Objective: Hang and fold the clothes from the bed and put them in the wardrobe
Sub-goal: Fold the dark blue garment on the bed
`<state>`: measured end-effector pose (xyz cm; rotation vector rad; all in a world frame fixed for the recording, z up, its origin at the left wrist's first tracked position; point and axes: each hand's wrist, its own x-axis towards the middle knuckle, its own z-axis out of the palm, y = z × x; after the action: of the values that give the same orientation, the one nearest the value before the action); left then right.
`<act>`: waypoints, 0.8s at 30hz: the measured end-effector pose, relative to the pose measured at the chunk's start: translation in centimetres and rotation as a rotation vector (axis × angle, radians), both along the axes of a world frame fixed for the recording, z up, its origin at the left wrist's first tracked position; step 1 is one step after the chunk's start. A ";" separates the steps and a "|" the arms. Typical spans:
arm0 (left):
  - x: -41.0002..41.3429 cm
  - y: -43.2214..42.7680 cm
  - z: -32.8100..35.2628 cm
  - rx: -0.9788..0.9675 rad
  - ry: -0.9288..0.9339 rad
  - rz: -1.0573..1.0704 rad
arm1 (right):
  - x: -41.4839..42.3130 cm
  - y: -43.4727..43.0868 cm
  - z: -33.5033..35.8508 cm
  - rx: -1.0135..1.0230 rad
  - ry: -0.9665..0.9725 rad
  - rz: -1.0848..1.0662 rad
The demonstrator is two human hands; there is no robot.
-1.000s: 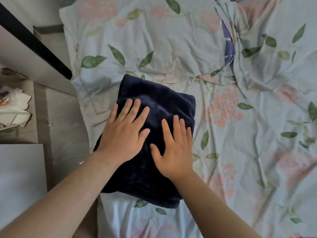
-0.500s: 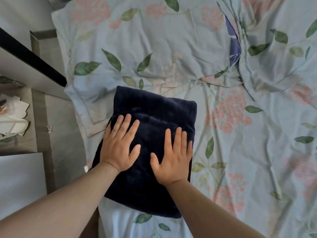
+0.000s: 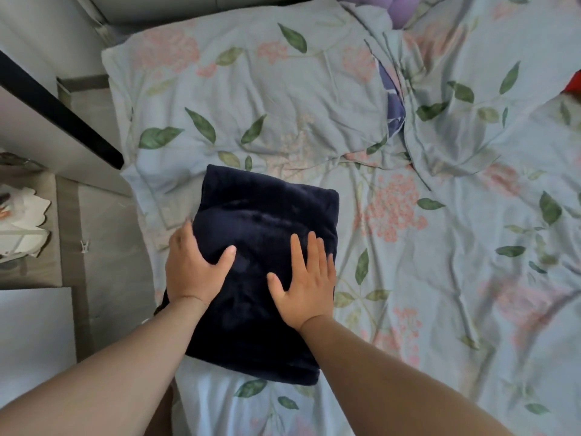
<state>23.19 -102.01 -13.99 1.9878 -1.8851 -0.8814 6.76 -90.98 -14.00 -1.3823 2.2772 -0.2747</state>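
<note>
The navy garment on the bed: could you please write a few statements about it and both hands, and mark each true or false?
1. The navy garment lies folded on the floral bedsheet. True.
2. The right hand lies flat on the garment with straight fingers. True.
3. The left hand lies flat in the middle of the garment. False: its fingers wrap round the garment's left edge, thumb on top.
4. The garment hangs on a hanger. False: no hanger is visible.
5. The garment covers the purple pillow. False: the purple item lies far off at the top edge.
</note>
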 end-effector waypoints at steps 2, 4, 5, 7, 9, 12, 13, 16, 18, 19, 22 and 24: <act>0.0 -0.2 1.1 0.125 0.116 0.156 | -0.2 0.2 1.4 -0.014 -0.079 -0.095; 0.3 -0.8 1.5 0.232 0.227 0.232 | 0.0 0.1 2.5 0.020 -0.233 -0.344; 0.5 -1.0 1.5 0.292 0.259 0.253 | 0.2 -0.1 2.9 0.053 -0.320 -0.517; 0.7 -1.5 1.4 0.392 0.263 0.237 | 0.4 -0.7 3.0 0.103 -0.494 -0.857; 0.9 -2.0 1.0 0.469 0.279 0.213 | 0.4 -1.1 2.6 0.125 -0.592 -1.002; 1.1 -2.4 0.5 0.523 0.316 0.238 | -0.1 -1.1 1.4 0.131 -0.558 -0.969; 1.1 -2.3 0.1 0.510 0.297 0.231 | -0.1 -1.0 0.9 0.121 -0.523 -0.952; 0.9 -1.5 -0.9 0.392 0.101 0.185 | 0.8 -0.9 -0.1 0.094 -0.363 -0.906; 0.6 -1.1 -1.2 0.303 -0.006 0.185 | 1.1 -1.0 -0.6 0.089 -0.281 -0.881; 0.5 -1.1 -1.5 0.284 -0.050 0.175 | 1.3 -1.2 -0.9 0.092 -0.246 -0.882; 0.6 -1.2 -2.1 0.276 -0.118 0.128 | 1.5 -1.5 -1.6 0.106 -0.171 -0.893; 0.6 -1.2 -2.3 0.263 -0.118 0.113 | 1.6 -1.6 -2.0 0.109 -0.137 -0.899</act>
<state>23.79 -103.18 -16.34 2.3221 -1.7724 -1.0474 8.40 -92.60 -15.98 -0.1991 2.5954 -0.4888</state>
